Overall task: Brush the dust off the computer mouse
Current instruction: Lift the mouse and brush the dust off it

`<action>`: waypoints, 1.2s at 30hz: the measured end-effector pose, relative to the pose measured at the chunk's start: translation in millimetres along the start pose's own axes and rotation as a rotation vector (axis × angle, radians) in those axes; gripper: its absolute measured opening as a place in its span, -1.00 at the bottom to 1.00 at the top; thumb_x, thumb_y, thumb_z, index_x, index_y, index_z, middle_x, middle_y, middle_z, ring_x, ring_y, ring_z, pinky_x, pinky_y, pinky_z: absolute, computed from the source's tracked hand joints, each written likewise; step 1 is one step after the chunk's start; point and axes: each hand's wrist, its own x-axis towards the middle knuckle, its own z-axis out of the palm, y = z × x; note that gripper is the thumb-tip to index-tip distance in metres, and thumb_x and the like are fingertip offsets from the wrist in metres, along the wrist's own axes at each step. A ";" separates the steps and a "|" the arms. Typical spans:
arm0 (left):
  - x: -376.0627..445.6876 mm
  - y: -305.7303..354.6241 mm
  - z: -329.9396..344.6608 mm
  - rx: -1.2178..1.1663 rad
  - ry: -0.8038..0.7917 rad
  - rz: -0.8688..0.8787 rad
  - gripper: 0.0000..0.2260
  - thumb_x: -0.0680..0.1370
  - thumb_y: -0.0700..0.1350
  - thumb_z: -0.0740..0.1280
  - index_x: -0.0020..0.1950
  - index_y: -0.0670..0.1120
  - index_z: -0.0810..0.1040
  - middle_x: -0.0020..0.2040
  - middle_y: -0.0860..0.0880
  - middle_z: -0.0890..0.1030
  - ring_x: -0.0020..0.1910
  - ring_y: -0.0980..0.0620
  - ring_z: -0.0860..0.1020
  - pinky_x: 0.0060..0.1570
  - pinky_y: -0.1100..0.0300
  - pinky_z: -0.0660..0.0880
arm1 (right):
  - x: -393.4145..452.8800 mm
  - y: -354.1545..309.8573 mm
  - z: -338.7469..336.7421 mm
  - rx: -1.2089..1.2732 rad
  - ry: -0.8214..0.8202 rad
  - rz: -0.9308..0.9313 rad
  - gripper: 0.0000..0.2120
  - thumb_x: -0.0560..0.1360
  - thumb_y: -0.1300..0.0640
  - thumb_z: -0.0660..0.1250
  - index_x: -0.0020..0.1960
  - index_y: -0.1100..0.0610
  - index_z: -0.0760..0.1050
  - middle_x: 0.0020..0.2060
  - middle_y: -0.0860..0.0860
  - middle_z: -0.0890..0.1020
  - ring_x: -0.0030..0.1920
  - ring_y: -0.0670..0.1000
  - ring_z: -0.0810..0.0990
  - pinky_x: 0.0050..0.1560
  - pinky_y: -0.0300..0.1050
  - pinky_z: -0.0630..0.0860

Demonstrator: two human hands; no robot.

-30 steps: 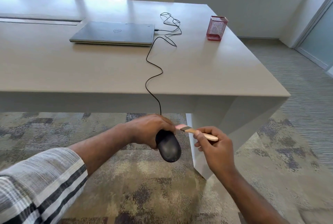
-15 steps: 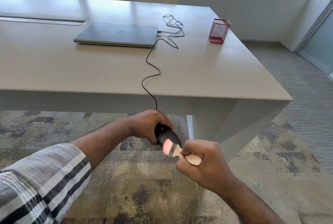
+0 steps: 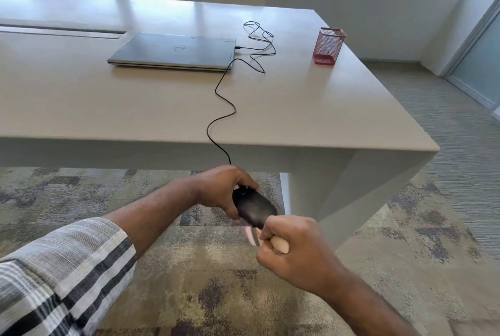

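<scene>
A black computer mouse [image 3: 254,208] hangs in the air in front of the table's near edge, gripped at its cable end by my left hand [image 3: 219,189]. Its black cable [image 3: 219,116] runs up over the table to the closed laptop [image 3: 173,51]. My right hand [image 3: 295,251] is a fist round the wooden handle of a small brush [image 3: 280,244]. The brush's pink bristles [image 3: 250,235] are blurred and sit just below the mouse's near end, touching or almost touching it.
A large beige table [image 3: 324,108] fills the upper half, its corner and leg to the right of my hands. A red mesh pen cup [image 3: 327,46] stands at its far right. Patterned carpet lies below. Chairs stand behind the table.
My right hand has swept the brush down the mouse, from its cable end to below its near end. The left hand kept hold of the mouse.
</scene>
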 end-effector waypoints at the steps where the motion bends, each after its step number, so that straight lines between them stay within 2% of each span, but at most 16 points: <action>1: 0.5 -1.7 -1.7 -0.005 0.005 -0.006 -0.35 0.21 -0.06 0.68 0.28 0.07 0.62 0.13 0.12 0.65 0.08 0.13 0.56 0.05 0.26 0.41 | -1.0 0.5 -1.2 -0.022 0.010 -0.006 -0.91 0.30 0.16 0.42 -0.30 0.07 0.51 -0.46 -0.16 0.49 -0.45 -0.15 0.40 -0.39 -0.36 0.29; 5: 1.8 -6.2 -6.7 -0.015 -0.006 -0.015 -0.35 0.20 -0.08 0.68 0.27 0.10 0.62 0.11 0.12 0.64 0.09 0.11 0.58 0.11 0.19 0.49 | -1.8 1.3 -7.6 0.076 0.099 -0.011 -0.89 0.28 0.28 0.45 -0.32 0.14 0.54 -0.48 -0.09 0.54 -0.48 -0.12 0.45 -0.46 -0.32 0.34; 8: 2.1 -4.7 -5.6 -0.002 -0.040 0.013 -0.41 0.21 -0.09 0.67 0.22 0.10 0.64 0.08 0.13 0.66 0.06 0.11 0.60 0.12 0.10 0.56 | 1.5 -2.0 -8.6 0.150 0.147 -0.065 -0.90 0.29 0.31 0.46 -0.27 0.16 0.58 -0.43 -0.07 0.58 -0.44 -0.14 0.49 -0.41 -0.31 0.38; 12: 3.2 0.4 -2.7 -0.012 -0.042 0.033 -0.45 0.21 -0.08 0.66 0.18 0.07 0.66 0.05 0.13 0.67 0.03 0.11 0.62 0.07 0.07 0.59 | 5.8 1.0 -5.5 0.012 0.041 -0.115 -0.96 0.35 0.27 0.44 -0.22 0.18 0.59 -0.38 -0.03 0.58 -0.38 -0.03 0.50 -0.38 -0.05 0.46; 14: 4.5 1.8 -3.2 -0.018 -0.029 0.034 -0.47 0.21 -0.09 0.65 0.16 0.05 0.67 0.01 0.12 0.67 0.00 0.10 0.62 0.03 0.10 0.58 | 5.4 4.3 -5.3 -0.038 0.030 -0.124 -0.95 0.33 0.28 0.43 -0.25 0.20 0.57 -0.39 -0.02 0.56 -0.39 -0.01 0.48 -0.38 0.00 0.45; 20: 7.8 -3.2 -5.5 -0.025 0.000 0.001 -0.44 0.21 -0.06 0.67 0.18 0.08 0.66 0.01 0.15 0.64 -0.02 0.12 0.59 -0.03 0.24 0.50 | 3.0 6.3 -10.5 -0.040 0.146 -0.112 -0.90 0.30 0.26 0.42 -0.34 0.19 0.51 -0.49 -0.04 0.49 -0.48 -0.05 0.40 -0.47 -0.12 0.36; 24: 6.8 -10.2 -5.3 0.011 -0.007 -0.021 -0.41 0.23 -0.07 0.66 0.24 0.07 0.63 0.07 0.10 0.63 0.07 0.08 0.57 0.11 0.12 0.53 | 4.8 6.9 -15.1 -0.058 0.214 -0.073 -0.87 0.28 0.25 0.40 -0.39 0.16 0.46 -0.52 -0.08 0.43 -0.50 -0.11 0.33 -0.50 -0.24 0.27; 27: 6.5 -11.4 -6.2 0.039 -0.023 -0.015 -0.42 0.23 -0.07 0.65 0.24 0.05 0.64 0.08 0.07 0.65 0.08 0.05 0.58 0.13 0.06 0.54 | 6.2 9.4 -17.9 -0.004 0.299 -0.030 -0.89 0.28 0.24 0.40 -0.39 0.19 0.50 -0.54 -0.05 0.46 -0.55 -0.06 0.38 -0.56 -0.16 0.30; 29: 7.1 -10.4 -7.3 0.033 -0.022 -0.011 -0.43 0.23 -0.07 0.64 0.23 0.06 0.64 0.07 0.08 0.66 0.07 0.06 0.58 0.12 0.04 0.55 | 7.1 9.1 -15.5 0.133 0.361 0.025 -0.91 0.30 0.25 0.43 -0.35 0.19 0.54 -0.54 -0.04 0.51 -0.57 -0.05 0.43 -0.61 -0.12 0.32; 32: 8.5 -8.8 -8.3 0.022 -0.022 -0.010 -0.42 0.23 -0.07 0.64 0.24 0.08 0.63 0.07 0.11 0.64 0.07 0.08 0.58 0.15 0.05 0.54 | 9.4 9.2 -8.8 0.328 0.371 0.123 -0.94 0.32 0.23 0.44 -0.30 0.14 0.58 -0.49 -0.01 0.57 -0.57 -0.04 0.50 -0.65 -0.14 0.36; 36: 7.2 -12.6 -9.5 0.002 0.004 -0.009 -0.41 0.23 -0.09 0.64 0.25 0.08 0.64 0.12 0.12 0.65 0.12 0.11 0.56 0.19 0.11 0.51 | 10.7 20.1 -12.0 0.310 0.382 0.229 -0.87 0.29 0.23 0.47 -0.35 0.07 0.55 -0.44 -0.02 0.61 -0.53 -0.15 0.49 -0.57 -0.30 0.35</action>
